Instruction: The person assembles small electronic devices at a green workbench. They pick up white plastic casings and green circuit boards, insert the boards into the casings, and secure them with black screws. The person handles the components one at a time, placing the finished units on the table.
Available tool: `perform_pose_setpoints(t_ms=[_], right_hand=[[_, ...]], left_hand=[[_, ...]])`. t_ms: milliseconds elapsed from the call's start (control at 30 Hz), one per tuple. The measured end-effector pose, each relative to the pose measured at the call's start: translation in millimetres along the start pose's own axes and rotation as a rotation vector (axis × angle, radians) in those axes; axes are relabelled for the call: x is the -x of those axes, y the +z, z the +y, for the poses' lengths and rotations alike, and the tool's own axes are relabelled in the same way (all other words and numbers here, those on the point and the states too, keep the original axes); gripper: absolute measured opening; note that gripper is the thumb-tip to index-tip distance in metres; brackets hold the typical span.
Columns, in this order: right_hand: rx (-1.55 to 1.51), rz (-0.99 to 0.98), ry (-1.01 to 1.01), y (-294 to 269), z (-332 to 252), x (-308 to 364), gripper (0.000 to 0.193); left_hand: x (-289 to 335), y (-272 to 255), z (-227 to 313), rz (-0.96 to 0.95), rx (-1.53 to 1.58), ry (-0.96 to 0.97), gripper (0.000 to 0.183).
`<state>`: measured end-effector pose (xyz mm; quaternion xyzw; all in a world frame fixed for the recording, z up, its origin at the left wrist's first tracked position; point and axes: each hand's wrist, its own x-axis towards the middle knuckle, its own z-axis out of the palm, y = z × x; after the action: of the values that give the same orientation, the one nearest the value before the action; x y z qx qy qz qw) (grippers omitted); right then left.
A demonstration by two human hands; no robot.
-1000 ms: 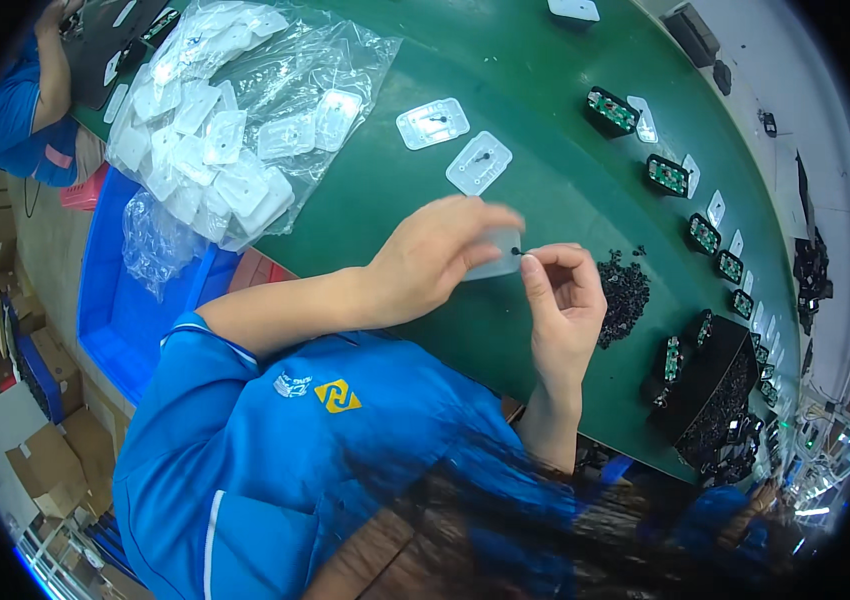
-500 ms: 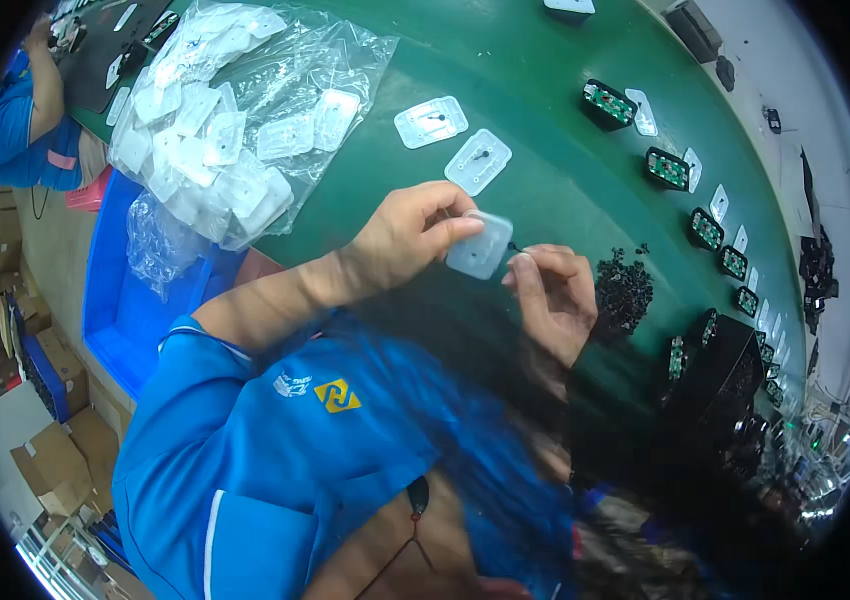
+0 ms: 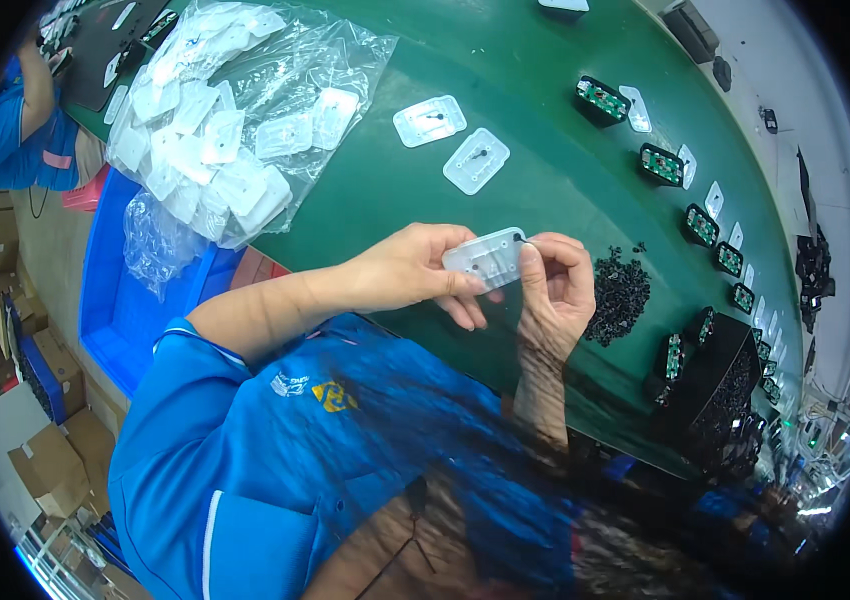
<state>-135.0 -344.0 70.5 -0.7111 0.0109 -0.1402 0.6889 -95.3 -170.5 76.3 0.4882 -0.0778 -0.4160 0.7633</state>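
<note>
A translucent white plastic cover (image 3: 486, 259) with rounded corners is held over the green bench. My left hand (image 3: 425, 268) grips its left end between thumb and fingers. My right hand (image 3: 558, 285) pinches a small black part (image 3: 519, 238) at the cover's far right corner; its exact shape is too small to tell. Two similar covers, each with a black piece on it, lie just beyond: one cover (image 3: 429, 122) and a nearer one (image 3: 476, 161). Close to my right hand is a heap of small black parts (image 3: 617, 297).
An opened clear bag (image 3: 350, 60) full of white covers lies at the left, above a blue bin (image 3: 110, 310). Black housings with green circuit boards (image 3: 662, 164) and white covers line the right side. A co-worker's arm (image 3: 37, 100) shows at the far left.
The cover has been tilted and turned in my left hand. My right hand has brought the black part up against the cover's corner.
</note>
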Motion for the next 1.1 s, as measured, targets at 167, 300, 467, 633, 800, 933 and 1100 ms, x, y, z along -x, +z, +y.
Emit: perform_pose_setpoints(t_ms=[167,300,467,633,800,933,1100], right_hand=[[0.404,0.047,-0.271,-2.9,-13.2,4.8,0.011],[0.406,-0.087,-0.274,3.6,-8.0,4.3,0.014],[0.469,-0.075,-0.299,3.8,-9.7,2.9,0.012],[0.48,0.031,-0.263,13.1,-8.1,8.6,0.012],[0.413,-0.031,-0.242,10.7,-3.6,10.8,0.012],[0.489,-0.047,-0.269,-1.3,-6.0,8.6,0.018],[0.482,0.012,-0.125,-7.2,-17.2,4.7,0.033]], left_hand=[[-7.6,-0.7,-2.1,0.207,-0.15,0.08,0.018],[-1.5,0.2,-10.0,0.233,-0.272,0.194,0.014],[-1.4,10.0,-7.1,0.256,-0.304,0.323,0.012],[-4.9,14.4,-12.3,0.294,-0.506,0.569,0.009],[-3.3,12.3,-9.4,0.275,-0.664,0.572,0.011],[-5.1,10.4,-10.1,0.247,-0.521,0.454,0.008],[-1.3,8.1,-8.4,0.202,-0.53,0.382,0.008]])
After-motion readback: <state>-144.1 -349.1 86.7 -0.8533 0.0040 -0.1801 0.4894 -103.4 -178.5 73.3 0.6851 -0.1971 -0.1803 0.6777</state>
